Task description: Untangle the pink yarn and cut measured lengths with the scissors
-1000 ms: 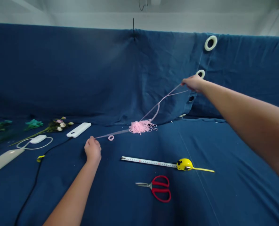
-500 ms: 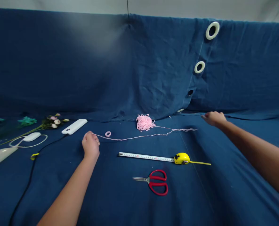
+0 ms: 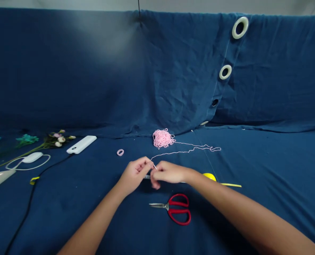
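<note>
Pink yarn (image 3: pixel 177 152) runs from a loose heap of pink yarn (image 3: pixel 162 138), loops at the right and comes back to my hands. My left hand (image 3: pixel 136 173) pinches it near its end. Close against it, my right hand (image 3: pixel 168 172) also has its fingers closed on the yarn's short end; its lower fingers are blurred. Beneath both hands lies a tape measure (image 3: pixel 209 176), mostly hidden by my right hand and forearm. Red-handled scissors (image 3: pixel 170 207) rest nearer to me, blades pointing left. A small pink yarn ring (image 3: pixel 120 152) lies left of the heap.
At the left are a white device (image 3: pixel 82 144) with a black cable (image 3: pixel 31 202), a white charger-like piece (image 3: pixel 33 157), and artificial flowers (image 3: pixel 57 140). Blue cloth (image 3: pixel 106 226) covers the surface and rises behind as a curtain (image 3: pixel 178 71) with eyelets.
My right hand has come in from the far right to meet my left hand, which has moved right and nearer with the yarn. The tape measure is now largely covered.
</note>
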Demonstrator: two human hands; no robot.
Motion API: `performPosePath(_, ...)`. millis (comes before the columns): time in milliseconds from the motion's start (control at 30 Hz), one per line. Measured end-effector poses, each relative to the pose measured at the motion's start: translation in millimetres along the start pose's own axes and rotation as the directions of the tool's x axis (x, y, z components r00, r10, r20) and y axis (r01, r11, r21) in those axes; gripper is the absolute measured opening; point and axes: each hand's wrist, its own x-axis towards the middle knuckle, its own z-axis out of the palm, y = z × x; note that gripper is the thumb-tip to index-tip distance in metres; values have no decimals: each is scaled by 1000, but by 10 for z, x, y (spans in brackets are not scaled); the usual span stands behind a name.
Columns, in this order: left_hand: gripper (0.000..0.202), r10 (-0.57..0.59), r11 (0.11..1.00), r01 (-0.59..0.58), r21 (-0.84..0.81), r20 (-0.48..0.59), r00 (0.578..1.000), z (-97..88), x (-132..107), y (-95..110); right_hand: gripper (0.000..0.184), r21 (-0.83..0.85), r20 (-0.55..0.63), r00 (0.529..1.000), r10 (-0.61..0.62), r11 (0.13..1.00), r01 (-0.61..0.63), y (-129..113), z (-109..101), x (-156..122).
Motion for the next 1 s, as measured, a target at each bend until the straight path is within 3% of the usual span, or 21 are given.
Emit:
performPosePath(67, 37, -19, 998, 26, 54, -119, 993, -78, 30, -77, 25, 127, -141, 989, 43, 992, -24, -17, -190, -143)
performPosePath(133, 37, -55, 994, 68, 82, -150, 987, -187, 72, -165, 32, 121, -338, 940, 38, 993, 3, 26, -472, -408)
performPosePath(200, 37, -92, 988, 106, 114, -122, 988, -277, 108, -240, 34, 7, -460, 887, 25, 1000, -25, 103, -735, -735)
performPosePath(267, 37, -99, 984, 112, 142, -96, 991, -327, 131, -297, 36, -148, -538, 842, 44, 978, -146, 199, -908, -1061)
performPosePath(367, 35, -68, 985, 78, 152, -68, 995, -354, 142, -356, 32, -317, -620, 779, 91, 879, -356, 366, -989, -1453)
performPosePath(467, 32, -73, 987, 82, 140, -65, 995, -376, 135, -397, 28, -376, -676, 728, 115, 796, -475, 538, -963, -1688)
performPosePath(533, 30, -94, 986, 101, 131, -57, 994, -400, 121, -430, 28, -424, -658, 746, 104, 768, -480, 633, -950, -1777)
performPosePath(633, 30, -118, 978, 123, 167, -42, 992, -437, 96, -509, 30, -537, -553, 829, 84, 725, -431, 722, -965, -1851)
performPosePath(700, 29, -105, 972, 119, 203, -75, 992, -446, 91, -572, 28, -599, -501, 861, 90, 682, -420, 742, -981, -1872)
performPosePath(833, 38, -20, 960, 36, 279, -60, 998, -424, 123, -662, 28, -634, -487, 862, 141, 622, -460, 718, -974, -1876)
performPosePath(1000, 38, 10, 956, -6, 293, -11, 1000, -438, 129, -673, 35, -613, -446, 868, 217, 633, -473, 682, -941, -1889)
